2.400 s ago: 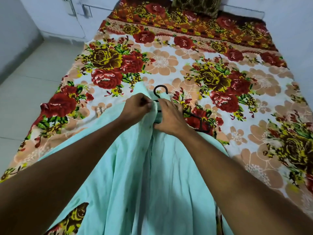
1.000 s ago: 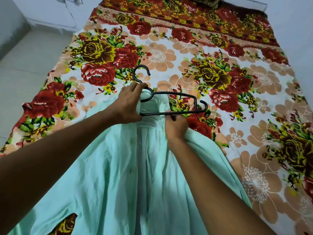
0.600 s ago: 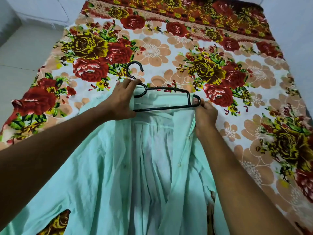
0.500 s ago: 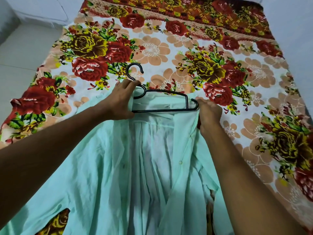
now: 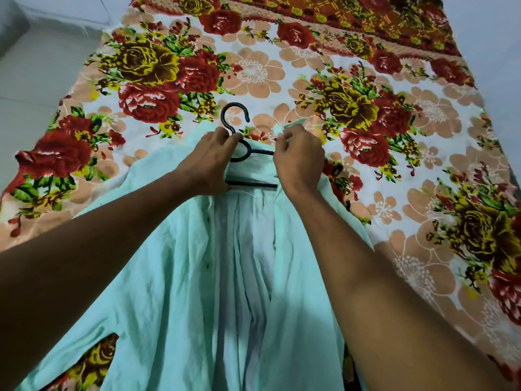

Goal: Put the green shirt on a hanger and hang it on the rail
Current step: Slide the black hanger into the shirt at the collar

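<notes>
Left hand (image 5: 210,158): fingers curled round the hanger (image 5: 239,153) neck, just below its hook.
Right hand (image 5: 298,159): pinches the shirt (image 5: 174,277) collar beside the hanger.
Shirt: pale green, creased, front open, spread on the bed (image 5: 282,71).
Bed: flowered sheet.

Bed (image 5: 282,66) under a red and yellow floral sheet, pale tiled floor (image 5: 33,88) left, plain wall (image 5: 496,52) right

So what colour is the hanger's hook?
Black; the hook shows clearest in the head view, against the floral bedsheet.
</notes>
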`<action>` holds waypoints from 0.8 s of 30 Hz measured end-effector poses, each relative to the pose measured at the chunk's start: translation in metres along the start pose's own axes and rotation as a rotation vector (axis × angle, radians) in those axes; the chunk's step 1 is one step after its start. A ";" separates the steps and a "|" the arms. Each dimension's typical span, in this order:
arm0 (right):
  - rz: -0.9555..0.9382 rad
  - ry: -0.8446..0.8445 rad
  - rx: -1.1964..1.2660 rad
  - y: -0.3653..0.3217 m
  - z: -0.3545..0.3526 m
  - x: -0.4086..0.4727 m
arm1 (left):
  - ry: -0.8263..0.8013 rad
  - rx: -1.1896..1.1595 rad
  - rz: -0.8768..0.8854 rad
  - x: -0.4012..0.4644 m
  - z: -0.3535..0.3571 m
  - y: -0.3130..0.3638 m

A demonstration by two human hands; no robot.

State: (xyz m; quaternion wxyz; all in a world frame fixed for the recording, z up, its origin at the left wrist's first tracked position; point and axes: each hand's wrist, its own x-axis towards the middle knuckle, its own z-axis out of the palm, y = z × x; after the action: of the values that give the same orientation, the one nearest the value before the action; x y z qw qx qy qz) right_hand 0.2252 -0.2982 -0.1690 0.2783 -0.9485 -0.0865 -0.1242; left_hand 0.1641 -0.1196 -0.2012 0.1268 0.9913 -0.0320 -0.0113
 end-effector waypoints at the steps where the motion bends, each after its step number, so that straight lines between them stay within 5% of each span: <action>1: 0.000 0.005 -0.071 0.003 0.000 0.001 | 0.006 0.024 -0.013 0.000 -0.002 0.000; 5: -0.045 0.059 -0.243 0.012 -0.011 0.001 | 0.011 0.111 -0.124 -0.004 -0.010 -0.006; 10: -0.036 0.030 0.074 -0.009 -0.014 -0.005 | -0.017 0.060 -0.108 0.001 -0.006 0.001; 14: 0.041 -0.343 0.422 -0.026 0.003 -0.010 | -0.018 0.057 -0.042 0.007 -0.001 0.006; 17: 0.060 -0.592 0.308 -0.022 0.017 -0.023 | -0.009 0.006 -0.053 0.007 0.002 0.005; 24: -0.130 -0.463 0.213 0.005 0.006 -0.074 | 0.188 -0.184 -0.149 -0.074 0.011 0.017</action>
State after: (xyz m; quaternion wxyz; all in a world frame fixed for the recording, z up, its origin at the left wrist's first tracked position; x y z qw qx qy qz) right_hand 0.1566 -0.3065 -0.1972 0.3409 -0.9094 -0.2212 0.0883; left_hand 0.0894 -0.1338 -0.2069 0.2185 0.9718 0.0547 0.0695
